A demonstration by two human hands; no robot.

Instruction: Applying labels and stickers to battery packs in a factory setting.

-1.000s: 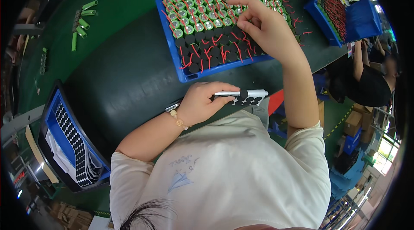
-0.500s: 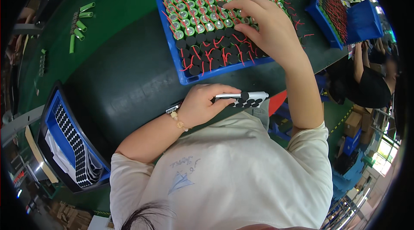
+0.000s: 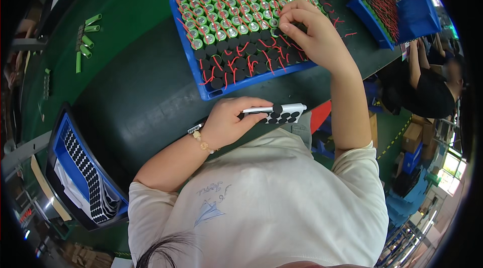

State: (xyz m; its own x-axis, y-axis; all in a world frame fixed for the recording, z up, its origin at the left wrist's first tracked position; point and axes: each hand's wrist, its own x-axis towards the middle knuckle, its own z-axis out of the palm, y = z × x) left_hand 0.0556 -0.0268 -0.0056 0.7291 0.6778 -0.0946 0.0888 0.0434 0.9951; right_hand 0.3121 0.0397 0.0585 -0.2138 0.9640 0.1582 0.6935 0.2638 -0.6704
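Observation:
A blue tray [image 3: 191,74] holds rows of green cylindrical battery cells [image 3: 232,11] with thin red wires standing up from them. The rows nearest me have black round tops [image 3: 241,63]; bare metal ends show on the farther ones. My right hand [image 3: 317,34] is over the tray's right half, thumb and forefinger pinched low at the border between black and bare cells. Whatever lies between those fingertips is hidden. Close to my body, my left hand [image 3: 234,119] grips a folded white sheet of black round stickers [image 3: 289,115], its thumb and fingers on either side.
At left stands a bin [image 3: 60,155] with a long strip of black dots [image 3: 83,162] inside. Several loose green cells [image 3: 86,41] lie far left on the green surface. Another blue tray of wired cells [image 3: 377,11] sits far right, near a person in black [image 3: 422,92].
My right hand has come toward the black-topped rows, and its thumb and forefinger have closed together. A dark dot at the forefinger earlier is out of sight. My left hand keeps its grip.

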